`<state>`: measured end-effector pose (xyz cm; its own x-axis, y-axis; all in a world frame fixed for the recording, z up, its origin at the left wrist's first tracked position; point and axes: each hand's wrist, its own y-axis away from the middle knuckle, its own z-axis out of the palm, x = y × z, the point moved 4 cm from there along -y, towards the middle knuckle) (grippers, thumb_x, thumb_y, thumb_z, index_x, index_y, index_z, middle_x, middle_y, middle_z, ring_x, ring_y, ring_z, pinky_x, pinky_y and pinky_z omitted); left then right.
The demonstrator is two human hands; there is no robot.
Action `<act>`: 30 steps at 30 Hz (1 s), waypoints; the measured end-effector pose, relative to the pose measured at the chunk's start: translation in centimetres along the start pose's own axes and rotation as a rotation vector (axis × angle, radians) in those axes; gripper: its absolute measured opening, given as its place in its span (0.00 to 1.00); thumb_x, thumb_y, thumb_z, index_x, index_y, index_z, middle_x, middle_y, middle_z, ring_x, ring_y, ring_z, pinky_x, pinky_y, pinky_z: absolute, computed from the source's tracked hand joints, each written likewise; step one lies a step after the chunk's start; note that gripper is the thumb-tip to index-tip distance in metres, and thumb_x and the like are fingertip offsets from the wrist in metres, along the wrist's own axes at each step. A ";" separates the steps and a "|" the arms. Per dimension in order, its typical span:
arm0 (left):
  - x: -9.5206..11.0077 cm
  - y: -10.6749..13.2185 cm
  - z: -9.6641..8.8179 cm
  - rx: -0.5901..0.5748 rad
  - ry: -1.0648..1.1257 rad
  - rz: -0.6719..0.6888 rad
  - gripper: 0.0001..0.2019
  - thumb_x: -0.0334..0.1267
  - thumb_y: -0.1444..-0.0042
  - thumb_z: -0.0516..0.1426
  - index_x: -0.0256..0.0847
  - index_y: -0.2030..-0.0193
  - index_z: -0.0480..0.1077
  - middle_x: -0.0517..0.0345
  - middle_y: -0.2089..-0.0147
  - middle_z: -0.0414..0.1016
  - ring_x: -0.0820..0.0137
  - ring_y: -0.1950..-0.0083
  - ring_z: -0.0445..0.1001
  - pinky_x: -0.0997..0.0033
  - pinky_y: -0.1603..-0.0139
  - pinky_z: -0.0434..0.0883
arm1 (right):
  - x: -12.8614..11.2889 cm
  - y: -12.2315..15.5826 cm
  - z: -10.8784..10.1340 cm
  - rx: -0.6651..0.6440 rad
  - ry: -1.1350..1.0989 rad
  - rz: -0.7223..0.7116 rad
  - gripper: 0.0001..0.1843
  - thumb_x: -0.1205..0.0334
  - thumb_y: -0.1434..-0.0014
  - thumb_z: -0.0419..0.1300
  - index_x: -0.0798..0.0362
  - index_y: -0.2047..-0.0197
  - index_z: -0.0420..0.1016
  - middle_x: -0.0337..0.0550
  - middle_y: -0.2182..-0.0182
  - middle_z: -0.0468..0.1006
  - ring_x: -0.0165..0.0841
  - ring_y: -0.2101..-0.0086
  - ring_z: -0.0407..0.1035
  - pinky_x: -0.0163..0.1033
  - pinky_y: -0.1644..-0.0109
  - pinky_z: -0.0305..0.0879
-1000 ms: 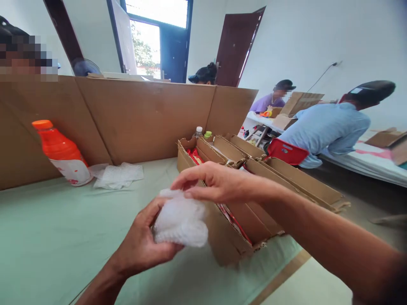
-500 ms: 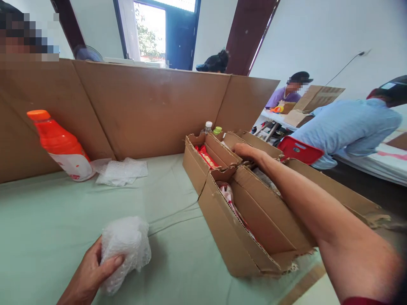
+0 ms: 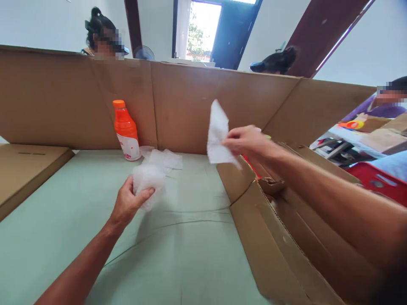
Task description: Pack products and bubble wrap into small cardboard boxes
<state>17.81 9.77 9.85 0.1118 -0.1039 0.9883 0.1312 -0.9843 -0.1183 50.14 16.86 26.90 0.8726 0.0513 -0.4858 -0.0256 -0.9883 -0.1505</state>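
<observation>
Left hand: gripping bubble-wrap bundle | right hand: pinching white sheet

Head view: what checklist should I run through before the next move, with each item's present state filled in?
1. Left hand gripping the white translucent bubble-wrap bundle: ok.
2. Right hand gripping the thin white flexible sheet: ok.
3. Sheet and bundle in sharp focus: not ok, both show blur.
4. Anything inside the bundle: cannot tell.
5. Orange plastic bottle with white label standing clear of both hands: ok.
</observation>
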 end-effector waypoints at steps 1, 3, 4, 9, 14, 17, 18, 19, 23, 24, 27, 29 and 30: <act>0.9 -1.0 -0.7 0.047 -0.080 0.046 0.30 0.51 0.58 0.67 0.38 0.49 0.70 0.55 0.59 0.77 0.64 0.60 0.74 0.67 0.59 0.72 | -0.7 -1.1 2.7 -0.078 0.000 0.022 0.08 0.67 0.43 0.61 0.57 0.72 0.77 0.37 0.81 0.73 0.26 0.79 0.66 0.31 0.74 0.60; 2.6 -3.0 -1.9 0.133 -0.226 0.137 0.30 0.50 0.58 0.66 0.38 0.49 0.70 0.54 0.56 0.75 0.62 0.58 0.74 0.63 0.56 0.72 | -1.8 -3.4 7.7 -0.165 0.021 0.036 0.07 0.68 0.43 0.60 0.57 0.71 0.78 0.37 0.81 0.74 0.27 0.78 0.69 0.30 0.74 0.62; 3.4 -4.1 -2.4 0.166 -0.287 0.181 0.30 0.50 0.57 0.66 0.39 0.49 0.70 0.53 0.54 0.75 0.61 0.56 0.74 0.61 0.53 0.72 | -2.4 -4.6 9.9 -0.191 0.031 0.033 0.07 0.69 0.43 0.60 0.57 0.70 0.79 0.38 0.81 0.75 0.28 0.77 0.71 0.30 0.73 0.63; 4.3 -10.7 -1.8 0.205 -0.529 0.319 0.29 0.48 0.54 0.64 0.39 0.45 0.70 0.47 0.43 0.70 0.55 0.42 0.71 0.54 0.40 0.69 | -5.3 -8.3 17.2 -0.296 0.060 -0.008 0.07 0.64 0.42 0.63 0.57 0.69 0.81 0.41 0.81 0.77 0.30 0.75 0.74 0.30 0.70 0.64; -0.5 -16.6 3.0 0.086 -0.782 0.235 0.44 0.44 0.47 0.63 0.35 0.27 0.50 0.31 0.24 0.44 0.44 0.25 0.51 0.43 0.31 0.59 | -5.7 -7.3 13.9 -0.305 0.012 -0.079 0.09 0.60 0.38 0.62 0.55 0.63 0.82 0.41 0.70 0.82 0.27 0.72 0.76 0.28 0.69 0.64; -4.0 -18.0 5.4 0.030 -0.935 0.196 0.37 0.40 0.42 0.59 0.40 0.27 0.53 0.33 0.22 0.38 0.36 0.24 0.45 0.32 0.32 0.53 | -2.8 -5.0 6.7 -0.178 0.013 -0.100 0.09 0.62 0.41 0.61 0.56 0.63 0.82 0.41 0.70 0.82 0.27 0.73 0.75 0.30 0.68 0.65; -4.7 -18.2 5.8 0.050 -0.963 0.199 0.34 0.40 0.41 0.58 0.40 0.28 0.55 0.34 0.22 0.39 0.35 0.24 0.44 0.30 0.32 0.51 | -1.3 -3.9 4.0 -0.100 0.065 -0.086 0.09 0.62 0.42 0.61 0.56 0.64 0.82 0.40 0.71 0.81 0.28 0.73 0.74 0.31 0.68 0.65; -5.3 -18.5 6.0 0.092 -0.974 0.207 0.32 0.40 0.39 0.56 0.40 0.28 0.56 0.34 0.22 0.40 0.35 0.25 0.45 0.28 0.32 0.50 | 0.5 -2.9 1.5 -0.019 0.142 -0.058 0.09 0.62 0.42 0.61 0.55 0.64 0.82 0.39 0.72 0.81 0.29 0.72 0.74 0.32 0.67 0.65; -5.9 -19.6 6.3 0.249 -0.966 0.268 0.29 0.39 0.35 0.49 0.37 0.28 0.55 0.34 0.23 0.42 0.37 0.27 0.51 0.31 0.35 0.55 | 8.5 1.1 -4.9 0.068 0.366 0.153 0.10 0.62 0.44 0.59 0.54 0.64 0.82 0.38 0.76 0.80 0.32 0.71 0.75 0.33 0.67 0.65; -5.9 -19.8 6.5 0.250 -0.985 0.276 0.28 0.39 0.34 0.48 0.36 0.28 0.56 0.33 0.23 0.42 0.38 0.27 0.51 0.32 0.36 0.57 | 10.2 1.7 -5.3 0.024 0.378 0.197 0.11 0.62 0.43 0.58 0.54 0.63 0.82 0.38 0.76 0.80 0.32 0.71 0.75 0.33 0.67 0.65; -6.0 -20.3 8.0 0.112 -1.112 0.297 0.27 0.43 0.35 0.48 0.33 0.32 0.62 0.32 0.24 0.47 0.36 0.26 0.47 0.28 0.34 0.51 | 12.9 2.1 -4.2 -0.124 0.460 0.195 0.11 0.62 0.42 0.58 0.53 0.60 0.82 0.39 0.70 0.83 0.32 0.68 0.76 0.33 0.66 0.64; -6.0 -20.7 8.9 -0.012 -1.196 0.301 0.29 0.48 0.39 0.53 0.32 0.35 0.66 0.30 0.27 0.55 0.32 0.26 0.46 0.23 0.34 0.46 | 13.4 1.7 -2.5 -0.263 0.507 0.165 0.10 0.63 0.43 0.61 0.51 0.60 0.83 0.39 0.67 0.84 0.32 0.66 0.76 0.32 0.65 0.63; -5.9 -20.9 9.1 -0.063 -1.226 0.280 0.31 0.51 0.41 0.55 0.33 0.36 0.68 0.29 0.28 0.58 0.29 0.27 0.47 0.21 0.36 0.46 | 13.5 1.4 -1.5 -0.333 0.509 0.168 0.09 0.63 0.45 0.63 0.51 0.62 0.83 0.39 0.68 0.84 0.32 0.67 0.76 0.32 0.65 0.63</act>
<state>23.37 32.21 5.62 0.9718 -0.1429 0.1874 -0.0887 -0.9585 -0.2710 62.60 15.96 21.46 0.9948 -0.1020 0.0034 -0.1005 -0.9728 0.2086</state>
